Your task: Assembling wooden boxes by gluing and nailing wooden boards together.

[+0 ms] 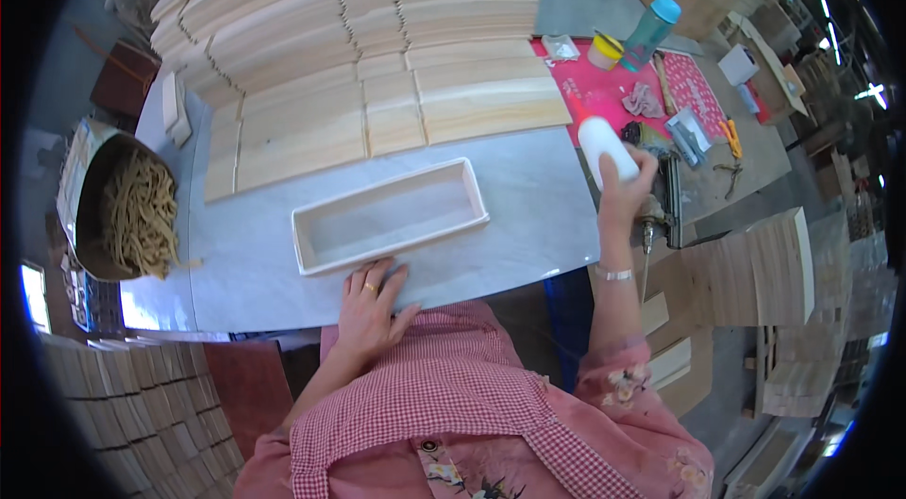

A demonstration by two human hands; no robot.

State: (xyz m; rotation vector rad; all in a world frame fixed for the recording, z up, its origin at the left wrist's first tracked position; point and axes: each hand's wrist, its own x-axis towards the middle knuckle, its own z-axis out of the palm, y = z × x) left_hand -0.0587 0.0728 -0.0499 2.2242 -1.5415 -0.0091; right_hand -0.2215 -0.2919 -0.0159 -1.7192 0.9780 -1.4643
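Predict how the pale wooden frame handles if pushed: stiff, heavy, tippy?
Probably stiff: the wooden frame has straight walls meeting at closed corners. Likely light for its size, as its walls look thin and the tabletop seems to show through the middle. Likely to slide rather than tip, since it sits flat.

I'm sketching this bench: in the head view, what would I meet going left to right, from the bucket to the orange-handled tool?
Bucket holding tan strips → pale wooden box → white bottle in the right hand → orange-handled tool.
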